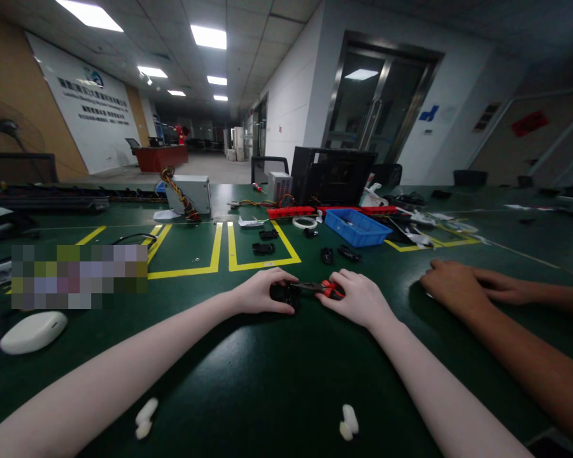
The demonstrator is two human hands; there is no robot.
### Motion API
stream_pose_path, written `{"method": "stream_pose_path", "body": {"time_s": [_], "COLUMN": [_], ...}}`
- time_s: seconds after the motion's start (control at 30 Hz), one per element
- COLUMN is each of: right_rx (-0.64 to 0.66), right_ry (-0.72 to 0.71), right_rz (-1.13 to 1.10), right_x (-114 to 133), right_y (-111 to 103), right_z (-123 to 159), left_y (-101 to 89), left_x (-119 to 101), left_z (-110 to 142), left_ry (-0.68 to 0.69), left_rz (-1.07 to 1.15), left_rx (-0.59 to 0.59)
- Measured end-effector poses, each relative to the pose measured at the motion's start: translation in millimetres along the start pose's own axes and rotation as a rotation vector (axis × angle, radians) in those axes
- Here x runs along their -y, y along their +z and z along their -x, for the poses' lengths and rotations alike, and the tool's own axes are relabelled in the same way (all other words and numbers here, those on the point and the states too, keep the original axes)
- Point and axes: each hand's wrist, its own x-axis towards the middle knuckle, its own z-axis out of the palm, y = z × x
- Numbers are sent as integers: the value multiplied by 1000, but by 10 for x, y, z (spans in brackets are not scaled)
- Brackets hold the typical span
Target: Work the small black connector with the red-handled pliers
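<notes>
My left hand [260, 291] is closed round a small black part [285, 294] that rests on the green table [267, 381]. My right hand [358, 297] grips the red and black handle of a screwdriver [323, 289], whose shaft points left into the black part. Both hands meet at the middle of the table, just in front of the yellow floor-tape boxes.
Another person's hands [458, 286] lie on the table at the right. A blue tray [356, 227], a black computer case [332, 175], a power supply [188, 194], several small black parts [263, 247] and a white device [32, 331] are around. Two white bits [146, 416] lie near me.
</notes>
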Motion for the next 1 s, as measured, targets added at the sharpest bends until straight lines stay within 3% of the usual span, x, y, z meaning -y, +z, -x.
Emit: {"method": "stream_pose_path", "body": {"time_s": [0.23,0.4,0.73,1.0], "right_rx": [-58,-66,65,79], "right_ry": [-31,-18,58,74], "right_rz": [62,49,-9,-63], "right_x": [-20,-5,78,91], "right_y": [4,-9,-25,-59], "right_z": [9,1,-18,-22], "left_y": [-6,-10,-4,-9], "left_x": [-40,-27,-40,-20], "left_z": [19,6,-2,1], "left_ry": [64,23,-19,-26], "left_rz": [-42,-12,-24,-60], "left_rx": [-22,3,-1,12]}}
